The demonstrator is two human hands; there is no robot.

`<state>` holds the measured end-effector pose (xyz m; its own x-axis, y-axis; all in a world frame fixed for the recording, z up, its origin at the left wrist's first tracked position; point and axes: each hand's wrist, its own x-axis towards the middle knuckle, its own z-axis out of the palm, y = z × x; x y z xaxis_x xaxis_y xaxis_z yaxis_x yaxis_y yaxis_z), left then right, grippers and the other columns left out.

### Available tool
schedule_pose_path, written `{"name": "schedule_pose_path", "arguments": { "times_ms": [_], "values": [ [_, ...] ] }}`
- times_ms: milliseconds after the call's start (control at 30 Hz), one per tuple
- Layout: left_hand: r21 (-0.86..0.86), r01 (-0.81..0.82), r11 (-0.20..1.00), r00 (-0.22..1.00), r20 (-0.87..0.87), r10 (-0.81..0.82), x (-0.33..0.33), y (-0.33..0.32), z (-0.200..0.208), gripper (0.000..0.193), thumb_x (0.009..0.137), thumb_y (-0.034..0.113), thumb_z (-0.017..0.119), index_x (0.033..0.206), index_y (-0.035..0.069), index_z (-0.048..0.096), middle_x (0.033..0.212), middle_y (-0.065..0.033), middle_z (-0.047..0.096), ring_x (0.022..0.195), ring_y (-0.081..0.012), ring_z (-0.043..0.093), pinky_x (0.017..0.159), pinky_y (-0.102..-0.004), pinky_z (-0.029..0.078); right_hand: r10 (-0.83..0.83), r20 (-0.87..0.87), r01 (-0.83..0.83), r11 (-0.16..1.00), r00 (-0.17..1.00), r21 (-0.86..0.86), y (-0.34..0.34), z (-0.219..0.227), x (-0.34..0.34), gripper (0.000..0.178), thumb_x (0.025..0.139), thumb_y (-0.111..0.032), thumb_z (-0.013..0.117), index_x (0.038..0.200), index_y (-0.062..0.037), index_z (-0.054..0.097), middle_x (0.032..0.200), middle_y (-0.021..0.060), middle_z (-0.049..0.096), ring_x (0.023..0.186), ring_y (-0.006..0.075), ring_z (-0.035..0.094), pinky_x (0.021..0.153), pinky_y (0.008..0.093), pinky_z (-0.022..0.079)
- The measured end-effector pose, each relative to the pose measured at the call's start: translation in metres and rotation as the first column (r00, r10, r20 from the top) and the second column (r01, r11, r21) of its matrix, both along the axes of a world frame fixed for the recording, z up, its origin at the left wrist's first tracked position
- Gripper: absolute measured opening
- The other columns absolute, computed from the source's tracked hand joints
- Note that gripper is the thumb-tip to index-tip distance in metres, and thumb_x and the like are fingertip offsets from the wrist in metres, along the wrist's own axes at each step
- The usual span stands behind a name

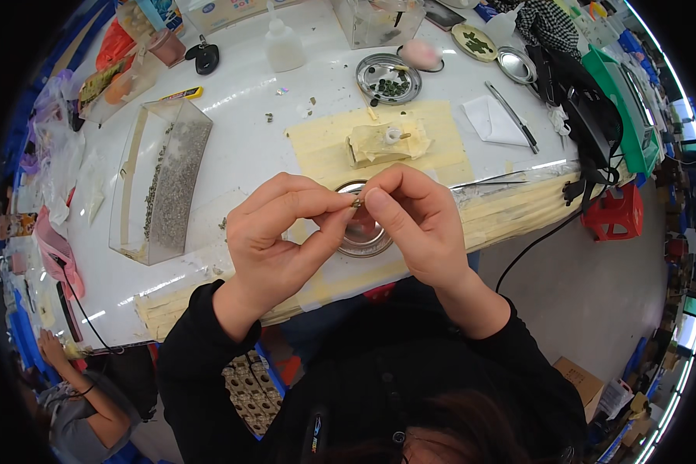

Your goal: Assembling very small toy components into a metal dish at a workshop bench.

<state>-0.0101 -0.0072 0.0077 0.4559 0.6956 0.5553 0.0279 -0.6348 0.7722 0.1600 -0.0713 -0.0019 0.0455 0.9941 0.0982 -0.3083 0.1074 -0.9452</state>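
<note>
My left hand (pixel 280 232) is closed in a pinch, thumb and forefinger on a tiny metallic piece (pixel 357 203) whose exact kind is too small to make out. Against its other side press the thumb and forefinger of my right hand (pixel 419 220), also closed. Both hands meet above a round shiny metal dish (pixel 363 250), partly hidden by my fingers. Just beyond them sits a block wrapped in yellowish tape (pixel 367 152), with a small white tip (pixel 394 134) on top.
On the left stands a clear bin (pixel 121 203) with many tiny metal parts. Farther back are a metal dish (pixel 362 66) of dark green pieces, a squeeze bottle (pixel 284 50) and a pink pad (pixel 421 54). Tweezers (pixel 510 116) lie on white paper. Another person's arm (pixel 85 390) rests at lower left.
</note>
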Motion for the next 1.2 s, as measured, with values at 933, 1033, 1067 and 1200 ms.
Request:
{"name": "schedule_pose_path", "arguments": {
  "times_ms": [933, 1033, 1067, 1200],
  "values": [
    [-0.058, 0.023, 0.998, 1.0, 0.011, -0.022, -0.0005, 0.0008, -0.0028, 0.017, 0.075, -0.007, 0.073, 0.091, 0.0, 0.072, 0.08, -0.0072, 0.066, 0.067, -0.012, 0.063, 0.061, -0.0227, 0.049, 0.009, 0.01, -0.009, 1.0, 1.0, -0.004, 0.0, -0.0012, -0.001, 0.011, 0.097, -0.009, 0.059, 0.096, 0.0013, 0.059, 0.085, 0.0018, 0.063, 0.078, 0.0052, 0.058, 0.07, 0.0205, 0.047],
    [-0.063, 0.015, 0.998, 1.0, 0.017, -0.014, 0.0001, -0.0001, -0.0027, 0.018, 0.075, -0.007, 0.073, 0.091, 0.0, 0.072, 0.081, -0.0074, 0.066, 0.067, -0.012, 0.063, 0.061, -0.0228, 0.049, -0.003, 0.005, 0.003, 1.0, 1.0, 0.008, -0.0001, -0.0022, -0.0016, 0.011, 0.097, -0.01, 0.059, 0.097, 0.001, 0.059, 0.086, 0.0018, 0.063, 0.078, 0.005, 0.058, 0.07, 0.0203, 0.047],
    [-0.057, 0.014, 0.998, 1.0, 0.014, -0.013, 0.0001, -0.0002, -0.0025, 0.018, 0.075, -0.007, 0.073, 0.091, 0.0, 0.072, 0.081, -0.0075, 0.066, 0.067, -0.0121, 0.063, 0.061, -0.0228, 0.049, -0.005, 0.012, 0.004, 1.0, 1.0, 0.007, -0.0001, -0.0018, -0.0015, 0.011, 0.097, -0.01, 0.059, 0.096, 0.001, 0.059, 0.086, 0.0018, 0.063, 0.078, 0.005, 0.058, 0.07, 0.0204, 0.047],
    [-0.029, 0.007, 1.0, 1.0, 0.001, -0.007, -0.0002, -0.0004, -0.001, 0.018, 0.074, -0.008, 0.073, 0.091, 0.0, 0.072, 0.081, -0.0075, 0.066, 0.067, -0.0122, 0.063, 0.061, -0.0229, 0.049, -0.013, 0.036, 0.012, 1.0, 0.999, 0.007, -0.0001, -0.0012, -0.0015, 0.01, 0.097, -0.009, 0.06, 0.096, 0.0011, 0.059, 0.085, 0.0016, 0.063, 0.078, 0.0049, 0.058, 0.07, 0.0205, 0.047]
  ]
}}
